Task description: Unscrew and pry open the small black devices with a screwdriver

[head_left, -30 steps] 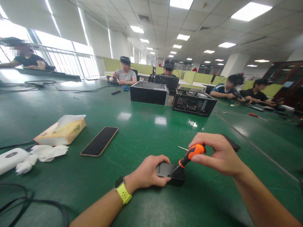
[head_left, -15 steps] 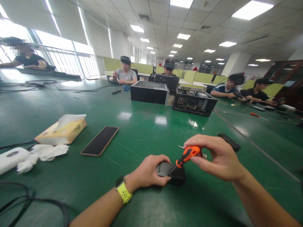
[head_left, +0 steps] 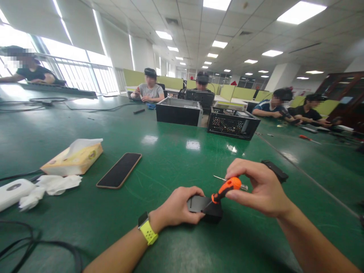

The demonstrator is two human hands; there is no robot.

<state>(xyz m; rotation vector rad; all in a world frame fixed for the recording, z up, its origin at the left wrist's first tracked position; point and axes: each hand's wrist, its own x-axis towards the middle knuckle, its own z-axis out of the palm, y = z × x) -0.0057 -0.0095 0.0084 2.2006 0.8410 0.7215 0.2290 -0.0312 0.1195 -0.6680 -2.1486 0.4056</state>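
Note:
My left hand [head_left: 178, 207], with a yellow-strapped watch at the wrist, is closed on a small flat black device [head_left: 204, 207] and pins it to the green table [head_left: 176, 159]. In my right hand [head_left: 260, 187] the fingertips pinch the handle of an orange-and-black screwdriver [head_left: 226, 187]. Its shaft slants down and left, with the tip on the device's top face. A thin metal rod [head_left: 220, 177] lies on the table just behind the screwdriver.
A dark phone [head_left: 119, 170], a tissue box [head_left: 73, 156], crumpled tissue, a white device [head_left: 13, 191] and black cables lie to the left. A black part [head_left: 274, 170] sits behind my right hand. Two open computer cases [head_left: 231, 123] stand mid-table. Several people sit around the far edges.
My right hand's fingers have shifted on the screwdriver handle, which has turned and tilted slightly. The left hand and the black device have stayed put.

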